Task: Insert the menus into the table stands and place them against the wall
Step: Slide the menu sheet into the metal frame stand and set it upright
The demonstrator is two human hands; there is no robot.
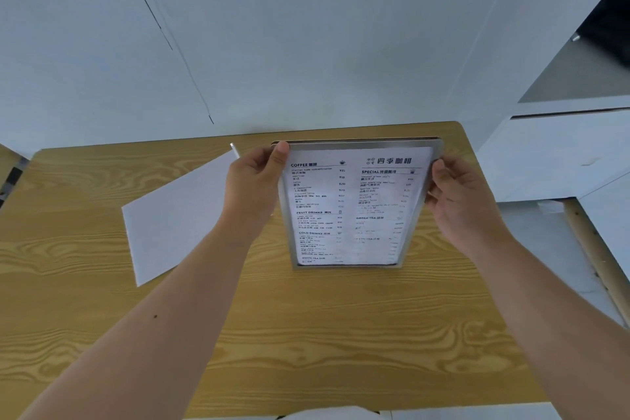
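A silver-framed table stand point(293, 251) stands upright on the wooden table point(306, 334), a little in front of the white wall point(306, 44). A printed coffee menu point(354, 208) sits inside the frame and fills it. My left hand point(254, 186) grips the stand's upper left edge, thumb on the front of the frame. My right hand point(463, 201) holds the upper right edge, fingers curled behind it. A second white sheet point(177, 215) lies flat on the table to the left, blank side up.
A thin white edge point(234, 150) pokes up behind the loose sheet near the wall. White panels and boxes point(562, 153) sit to the right of the table. The table's rounded far right corner point(460, 128) meets the wall.
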